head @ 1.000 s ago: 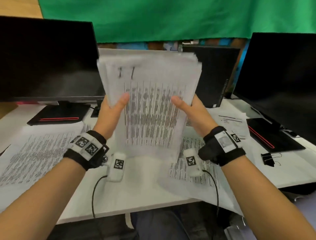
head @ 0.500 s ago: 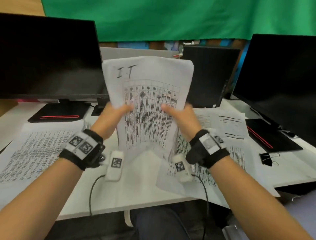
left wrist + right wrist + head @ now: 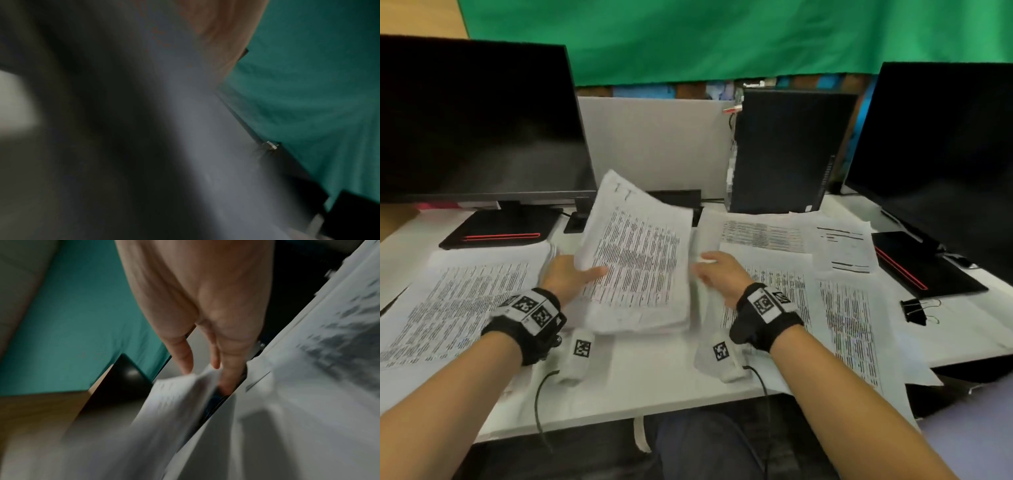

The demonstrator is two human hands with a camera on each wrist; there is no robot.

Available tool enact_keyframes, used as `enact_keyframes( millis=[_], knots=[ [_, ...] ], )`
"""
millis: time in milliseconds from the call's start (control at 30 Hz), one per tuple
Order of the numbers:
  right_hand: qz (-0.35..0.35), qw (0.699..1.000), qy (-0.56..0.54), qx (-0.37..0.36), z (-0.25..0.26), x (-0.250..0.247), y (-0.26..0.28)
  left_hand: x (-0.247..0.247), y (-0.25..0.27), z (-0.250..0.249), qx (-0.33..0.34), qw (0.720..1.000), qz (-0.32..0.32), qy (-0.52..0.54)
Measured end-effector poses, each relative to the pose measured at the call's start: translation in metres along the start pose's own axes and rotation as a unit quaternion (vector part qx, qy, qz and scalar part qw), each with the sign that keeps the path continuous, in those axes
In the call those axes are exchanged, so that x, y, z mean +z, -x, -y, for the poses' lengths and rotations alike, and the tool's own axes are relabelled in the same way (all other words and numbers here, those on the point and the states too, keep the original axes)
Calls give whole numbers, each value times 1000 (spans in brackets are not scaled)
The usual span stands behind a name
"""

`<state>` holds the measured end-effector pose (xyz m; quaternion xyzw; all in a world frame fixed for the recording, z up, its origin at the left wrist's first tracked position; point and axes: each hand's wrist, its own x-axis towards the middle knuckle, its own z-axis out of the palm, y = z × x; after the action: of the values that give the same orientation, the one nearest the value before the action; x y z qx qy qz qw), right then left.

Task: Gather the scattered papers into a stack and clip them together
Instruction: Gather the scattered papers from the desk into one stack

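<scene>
The gathered paper stack [image 3: 640, 267] lies tilted on the white desk [image 3: 654, 370], its far end raised. My left hand [image 3: 585, 274] grips the stack's left edge, thumb on the top sheet and fingers hidden beneath. My right hand [image 3: 702, 270] is at the stack's right edge; in the right wrist view its fingers [image 3: 226, 356] are straight, their tips touching the stack [image 3: 180, 395]. Loose printed sheets lie to the left [image 3: 458, 301] and right [image 3: 842, 308]. A black binder clip [image 3: 916, 310] rests at the far right. The left wrist view is blurred.
Two dark monitors stand at the back left [image 3: 476, 116] and right [image 3: 945, 154], each on a black base with a red stripe. A black computer tower [image 3: 784, 150] stands behind the papers. A small sheet [image 3: 842, 246] lies near the right monitor's base.
The stack came down from upright in the air to lying tilted on the desk. My right hand went from gripping it to touching its right edge with straight fingers.
</scene>
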<state>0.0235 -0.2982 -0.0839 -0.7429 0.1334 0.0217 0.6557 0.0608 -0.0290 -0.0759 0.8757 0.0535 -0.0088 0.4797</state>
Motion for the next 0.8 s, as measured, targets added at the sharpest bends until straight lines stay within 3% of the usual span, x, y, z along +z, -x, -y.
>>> enact_keyframes(
  millis=[67, 133, 233, 300, 367, 400, 433, 500, 567, 667, 733, 800],
  knots=[
    [-96, 995, -15, 36, -10, -34, -1, -7, -3, 8, -16, 993, 2, -117],
    [-228, 971, 13, 72, -23, -75, 4, -8, -2, 6, -25, 979, -4, -202],
    [-348, 926, 66, 135, -41, -122, 17, 13, 15, -21, 44, 969, -33, -243],
    [-340, 927, 49, 149, -45, -134, 24, 47, 39, -45, 96, 983, 73, -141],
    [-313, 938, 32, 146, -50, -139, 27, 87, 66, -62, 50, 968, 240, -42],
    [-292, 945, 38, 146, -49, -140, 30, 106, 74, -66, 8, 957, 290, -13],
    [-265, 951, 50, 150, -48, -139, 35, 123, 76, -67, -23, 951, 308, -3],
    [-232, 960, 46, 150, -49, -144, 43, 149, 71, -70, -33, 958, 284, -6],
    [-297, 944, 47, 133, -53, -156, 50, 166, 64, -75, -23, 969, 247, -15],
    [-417, 874, 168, 184, -54, -180, 63, 184, 59, -80, -4, 968, 244, -52],
    [-430, 859, 157, 232, -50, -189, 72, 193, 59, -82, 4, 966, 254, -46],
    [-405, 871, 134, 245, -51, -192, 75, 201, 58, -81, -11, 964, 267, -1]
  ],
)
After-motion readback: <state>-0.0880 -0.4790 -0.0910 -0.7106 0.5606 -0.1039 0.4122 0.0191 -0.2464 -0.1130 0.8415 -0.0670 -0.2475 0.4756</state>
